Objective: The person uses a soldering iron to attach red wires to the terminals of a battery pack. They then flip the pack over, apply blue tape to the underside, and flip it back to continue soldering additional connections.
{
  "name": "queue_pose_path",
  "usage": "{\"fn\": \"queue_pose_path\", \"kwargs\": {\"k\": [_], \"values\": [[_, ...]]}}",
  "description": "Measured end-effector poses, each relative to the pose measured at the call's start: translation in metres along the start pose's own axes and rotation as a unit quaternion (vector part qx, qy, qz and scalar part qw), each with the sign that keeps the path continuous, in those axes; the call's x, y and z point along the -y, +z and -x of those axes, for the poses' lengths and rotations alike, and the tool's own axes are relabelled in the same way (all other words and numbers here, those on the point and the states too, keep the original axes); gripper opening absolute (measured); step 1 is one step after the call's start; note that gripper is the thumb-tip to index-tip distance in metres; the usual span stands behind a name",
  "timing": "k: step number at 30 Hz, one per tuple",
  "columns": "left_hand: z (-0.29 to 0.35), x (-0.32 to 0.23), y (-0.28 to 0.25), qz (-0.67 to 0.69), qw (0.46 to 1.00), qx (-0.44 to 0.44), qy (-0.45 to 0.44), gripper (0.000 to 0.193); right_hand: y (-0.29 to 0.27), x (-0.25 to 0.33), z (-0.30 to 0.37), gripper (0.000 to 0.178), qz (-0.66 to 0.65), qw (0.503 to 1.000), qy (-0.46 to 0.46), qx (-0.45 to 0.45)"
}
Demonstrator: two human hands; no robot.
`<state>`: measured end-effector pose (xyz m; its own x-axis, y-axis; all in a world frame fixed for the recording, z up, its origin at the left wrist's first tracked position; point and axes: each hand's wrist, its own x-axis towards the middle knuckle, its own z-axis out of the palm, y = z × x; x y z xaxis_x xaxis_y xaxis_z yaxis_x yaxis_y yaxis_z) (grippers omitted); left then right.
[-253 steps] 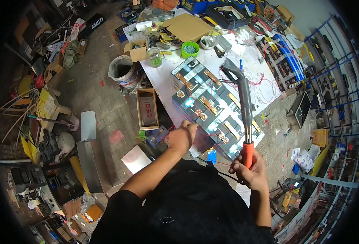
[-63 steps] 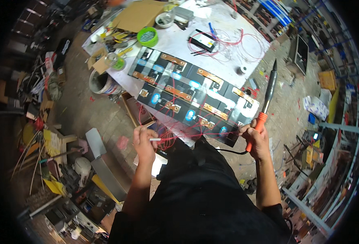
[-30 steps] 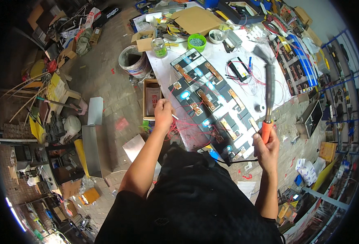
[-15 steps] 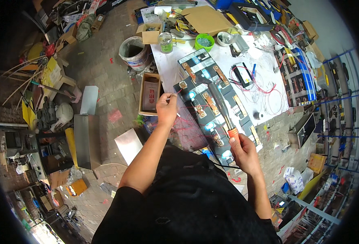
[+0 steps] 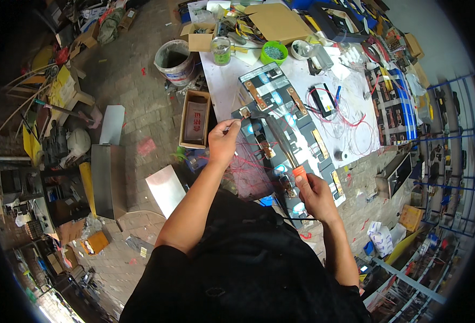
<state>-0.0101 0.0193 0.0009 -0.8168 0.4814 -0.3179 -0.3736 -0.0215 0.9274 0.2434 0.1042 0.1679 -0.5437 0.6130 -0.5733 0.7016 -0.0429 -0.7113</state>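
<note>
A long block of black battery cells (image 5: 304, 125) with copper connecting bars (image 5: 256, 96) lies slanting before me on the white-topped table. My right hand (image 5: 317, 199) is closed round the orange handle of a large soldering iron (image 5: 284, 142). Its dark head reaches up-left, close to a small copper terminal (image 5: 245, 112) at the block's left edge; whether they touch I cannot tell. Beside that terminal my left hand (image 5: 223, 144) pinches what looks like a thin red wire, mostly hidden by the fingers. Red wires (image 5: 243, 161) trail along the block's left side.
Left of the table stand a wooden box (image 5: 182, 119) and a dirty bucket (image 5: 175, 65). At the back are a green bowl of small parts (image 5: 274, 52), a glass mug (image 5: 221, 53) and cardboard. A second cell pack (image 5: 401, 107) lies right, beyond loose red wires.
The soldering iron's head has moved left toward the terminal at the edge, with my right hand shifting slightly left. My left hand stays pinched beside that edge. The whole view has shifted a little.
</note>
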Motion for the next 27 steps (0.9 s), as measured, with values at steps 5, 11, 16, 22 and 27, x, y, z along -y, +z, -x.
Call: {"fn": "queue_pose_path", "kwargs": {"k": [5, 11, 16, 22, 27], "values": [[-0.001, 0.000, -0.003, 0.051, 0.998, 0.002, -0.037, 0.017, -0.002, -0.003, -0.006, 0.047, 0.007, 1.000, -0.004, 0.011], [-0.004, 0.004, -0.003, 0.075, 0.997, 0.018, -0.031, 0.016, -0.002, -0.010, -0.013, 0.048, 0.038, 0.999, -0.025, 0.005], [-0.004, 0.006, -0.002, 0.079, 0.996, 0.021, -0.034, 0.014, -0.002, -0.010, -0.014, 0.048, 0.069, 0.997, -0.035, 0.000], [-0.004, 0.003, 0.001, 0.063, 0.997, 0.024, -0.043, 0.016, -0.002, -0.005, -0.011, 0.048, 0.077, 0.996, -0.039, -0.004], [-0.007, 0.004, 0.000, 0.059, 0.997, 0.021, -0.044, 0.015, -0.002, -0.005, -0.011, 0.047, 0.076, 0.996, -0.034, 0.002]]}}
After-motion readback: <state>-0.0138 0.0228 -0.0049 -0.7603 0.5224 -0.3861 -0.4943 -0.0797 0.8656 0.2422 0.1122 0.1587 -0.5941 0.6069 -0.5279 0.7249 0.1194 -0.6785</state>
